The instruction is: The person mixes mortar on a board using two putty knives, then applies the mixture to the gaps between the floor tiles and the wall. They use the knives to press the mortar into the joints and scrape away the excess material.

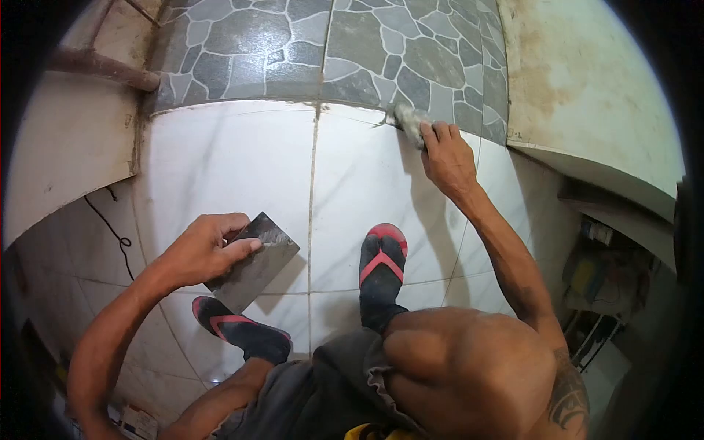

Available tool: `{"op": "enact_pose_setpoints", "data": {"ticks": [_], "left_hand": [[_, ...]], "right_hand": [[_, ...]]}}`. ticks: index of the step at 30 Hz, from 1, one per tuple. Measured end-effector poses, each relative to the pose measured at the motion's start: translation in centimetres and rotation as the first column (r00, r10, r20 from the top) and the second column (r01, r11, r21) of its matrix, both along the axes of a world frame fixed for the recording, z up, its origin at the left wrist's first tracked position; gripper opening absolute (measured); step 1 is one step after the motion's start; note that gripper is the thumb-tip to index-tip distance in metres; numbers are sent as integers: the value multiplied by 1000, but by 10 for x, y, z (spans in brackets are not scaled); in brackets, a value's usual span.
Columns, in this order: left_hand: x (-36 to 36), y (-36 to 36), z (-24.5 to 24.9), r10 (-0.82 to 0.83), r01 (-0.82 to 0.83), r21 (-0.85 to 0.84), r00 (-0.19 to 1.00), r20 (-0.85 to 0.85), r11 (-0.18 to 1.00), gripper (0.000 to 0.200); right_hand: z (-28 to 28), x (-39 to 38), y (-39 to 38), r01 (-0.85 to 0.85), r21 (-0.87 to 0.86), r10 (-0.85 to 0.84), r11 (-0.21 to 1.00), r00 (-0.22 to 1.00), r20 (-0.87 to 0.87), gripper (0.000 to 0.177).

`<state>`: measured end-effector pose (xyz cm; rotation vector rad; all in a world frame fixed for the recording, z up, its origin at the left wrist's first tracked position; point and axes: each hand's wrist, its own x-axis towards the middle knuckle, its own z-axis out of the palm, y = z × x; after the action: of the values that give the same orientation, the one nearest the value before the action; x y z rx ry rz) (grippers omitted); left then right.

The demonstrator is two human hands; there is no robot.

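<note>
I am squatting on white floor tiles (235, 169). My left hand (202, 249) grips a dark flat square board (257, 268) smeared with grey mortar, held just above the floor beside my left foot. My right hand (446, 158) reaches forward and presses a grey lump, a sponge or wad of grout (408, 121), against the joint where the white tiles meet the grey stone-pattern tiles (352, 51). A grey smear trails left of the lump along that joint.
My feet wear red-and-black flip-flops (383, 257) on the white tiles. A pale wall (587, 81) rises at right with cluttered shelves (601, 271) below it. A rusty pipe (103, 67) and a black cable (110, 227) lie at left.
</note>
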<state>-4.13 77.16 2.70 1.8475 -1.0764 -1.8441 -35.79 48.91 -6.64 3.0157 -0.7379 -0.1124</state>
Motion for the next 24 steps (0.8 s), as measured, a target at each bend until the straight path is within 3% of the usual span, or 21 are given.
{"op": "enact_pose_setpoints", "data": {"ticks": [1, 2, 3, 6, 8, 11, 14, 16, 20, 24], "left_hand": [[0, -1, -1, 4, -4, -6, 1000, -9, 1000, 27], [-2, 1, -2, 12, -12, -15, 1000, -16, 1000, 26], [-2, 2, -3, 17, -18, -14, 999, -32, 1000, 26], [-2, -6, 3, 11, -11, 7, 1000, -23, 1000, 25], [-3, -13, 7, 9, -9, 12, 1000, -7, 1000, 25], [-6, -11, 7, 27, -26, 27, 999, -32, 999, 24], [-8, -8, 6, 30, -28, 41, 999, -37, 999, 23], [-9, -6, 13, 27, -25, 70, 999, -23, 997, 22], [-12, -7, 13, 36, -34, 55, 999, -35, 998, 22], [-11, -8, 19, 48, -45, 80, 998, -32, 996, 22]], "right_hand": [[-12, -6, -2, 39, -54, -39, 998, 999, 2, 53], [-28, -14, 3, -10, -150, -7, 989, 994, -108, 54], [-28, -14, 11, -95, -166, 79, 982, 992, -100, 55], [-10, -21, 7, -96, -47, 91, 994, 990, -111, 48], [15, -21, -5, -65, -31, 62, 997, 993, -103, 40], [-19, -33, -9, 16, -190, -56, 982, 977, -207, 41], [-22, -41, -2, -57, -102, 44, 993, 991, -123, 40], [9, -41, 2, -59, -6, 58, 998, 993, -107, 41], [-14, -57, -17, 12, -157, -16, 988, 1000, -24, 45], [-18, -69, -13, -70, -93, 72, 993, 997, 25, 44]]}}
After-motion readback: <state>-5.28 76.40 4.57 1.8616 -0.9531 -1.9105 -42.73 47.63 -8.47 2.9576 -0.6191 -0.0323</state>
